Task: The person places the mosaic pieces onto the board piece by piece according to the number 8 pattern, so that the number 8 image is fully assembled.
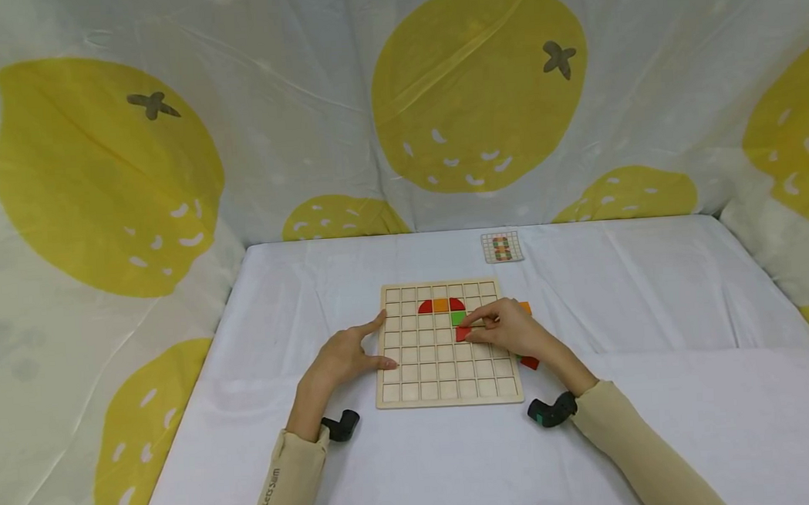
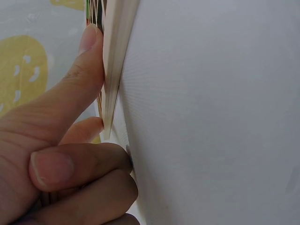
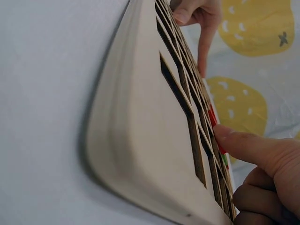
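Observation:
A wooden grid board (image 1: 448,403) lies on the white-covered table. My left hand (image 1: 343,355) rests against its left side, index finger and thumb spread apart along the edge; the left wrist view shows the thumb (image 2: 75,77) laid on the rim and the lower fingers bent. My right hand (image 1: 512,329) reaches over the board from the right and pinches a small red piece (image 1: 461,334) between thumb and index finger, just below a green square (image 1: 459,318). Above sit two red rounded-corner pieces (image 1: 425,307) with an orange square (image 1: 440,305) between them.
Partly hidden by my right hand, loose pieces lie right of the board, among them an orange piece (image 1: 525,307) and a red piece (image 1: 530,364). Behind the board lies a pattern card (image 1: 502,247). A lemon-print cloth (image 1: 298,97) hangs at the back and sides.

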`<state>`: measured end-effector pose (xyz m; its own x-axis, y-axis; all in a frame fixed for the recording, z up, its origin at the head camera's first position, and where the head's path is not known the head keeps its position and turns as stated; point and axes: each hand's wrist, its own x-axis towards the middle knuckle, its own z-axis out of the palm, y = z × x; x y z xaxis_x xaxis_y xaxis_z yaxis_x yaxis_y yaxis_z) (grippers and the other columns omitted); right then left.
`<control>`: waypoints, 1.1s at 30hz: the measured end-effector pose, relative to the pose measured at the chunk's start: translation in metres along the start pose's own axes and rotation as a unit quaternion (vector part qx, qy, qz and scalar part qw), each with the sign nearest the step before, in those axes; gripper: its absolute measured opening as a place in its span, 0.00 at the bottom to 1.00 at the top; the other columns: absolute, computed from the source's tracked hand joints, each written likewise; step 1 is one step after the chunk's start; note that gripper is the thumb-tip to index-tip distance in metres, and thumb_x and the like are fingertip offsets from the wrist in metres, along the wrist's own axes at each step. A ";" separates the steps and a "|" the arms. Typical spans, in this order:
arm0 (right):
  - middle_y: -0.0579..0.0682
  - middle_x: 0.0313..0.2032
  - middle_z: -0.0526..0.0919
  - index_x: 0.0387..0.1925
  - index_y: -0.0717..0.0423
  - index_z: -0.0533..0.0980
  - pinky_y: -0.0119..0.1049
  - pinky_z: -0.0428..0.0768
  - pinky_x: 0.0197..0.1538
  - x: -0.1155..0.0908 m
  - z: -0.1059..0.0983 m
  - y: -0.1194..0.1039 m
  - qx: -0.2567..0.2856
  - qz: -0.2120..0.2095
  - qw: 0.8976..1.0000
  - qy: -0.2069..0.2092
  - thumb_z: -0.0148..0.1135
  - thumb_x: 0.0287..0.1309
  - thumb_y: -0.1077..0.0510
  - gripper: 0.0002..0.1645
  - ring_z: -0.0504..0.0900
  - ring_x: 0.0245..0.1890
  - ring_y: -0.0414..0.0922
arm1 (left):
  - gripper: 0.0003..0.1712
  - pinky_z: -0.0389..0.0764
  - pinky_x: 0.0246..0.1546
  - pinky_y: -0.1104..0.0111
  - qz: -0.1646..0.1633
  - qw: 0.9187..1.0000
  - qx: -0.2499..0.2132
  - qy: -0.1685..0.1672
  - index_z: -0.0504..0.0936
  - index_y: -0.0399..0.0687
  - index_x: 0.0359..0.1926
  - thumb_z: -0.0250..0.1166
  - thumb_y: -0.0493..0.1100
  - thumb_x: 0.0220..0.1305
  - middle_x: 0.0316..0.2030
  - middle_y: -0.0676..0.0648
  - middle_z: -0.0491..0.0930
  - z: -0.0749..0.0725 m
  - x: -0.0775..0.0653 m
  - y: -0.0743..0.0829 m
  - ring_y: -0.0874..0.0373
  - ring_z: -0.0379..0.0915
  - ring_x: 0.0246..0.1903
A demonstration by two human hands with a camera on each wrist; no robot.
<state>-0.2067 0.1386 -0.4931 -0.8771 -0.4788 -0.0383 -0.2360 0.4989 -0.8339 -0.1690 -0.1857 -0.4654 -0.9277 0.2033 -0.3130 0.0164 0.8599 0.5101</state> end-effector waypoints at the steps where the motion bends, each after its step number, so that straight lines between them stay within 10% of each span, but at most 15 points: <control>1: 0.41 0.15 0.56 0.45 0.50 0.89 0.30 0.59 0.28 0.000 0.000 0.000 0.003 -0.002 1.000 -0.002 0.77 0.59 0.53 0.13 0.52 0.19 0.37 | 0.59 0.76 0.48 0.56 0.000 1.000 0.000 0.000 0.57 0.66 0.81 0.78 0.62 0.53 0.24 0.46 0.79 0.000 0.000 0.000 0.55 0.71 0.30; 33: 0.42 0.15 0.59 0.48 0.48 0.89 0.29 0.59 0.24 -0.003 -0.008 -0.003 -0.004 0.004 1.000 0.019 0.73 0.63 0.52 0.13 0.57 0.17 0.38 | 0.58 0.77 0.53 0.53 -0.002 1.000 -0.009 0.007 0.58 0.65 0.81 0.79 0.60 0.53 0.50 0.33 0.86 0.000 -0.001 0.001 0.54 0.74 0.37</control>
<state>-0.2072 0.1446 -0.4860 -0.8941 -0.4471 -0.0243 -0.2321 0.5092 -0.8288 -0.1682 -0.1850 -0.4648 -0.9328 0.1936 -0.3040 0.0064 0.8522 0.5232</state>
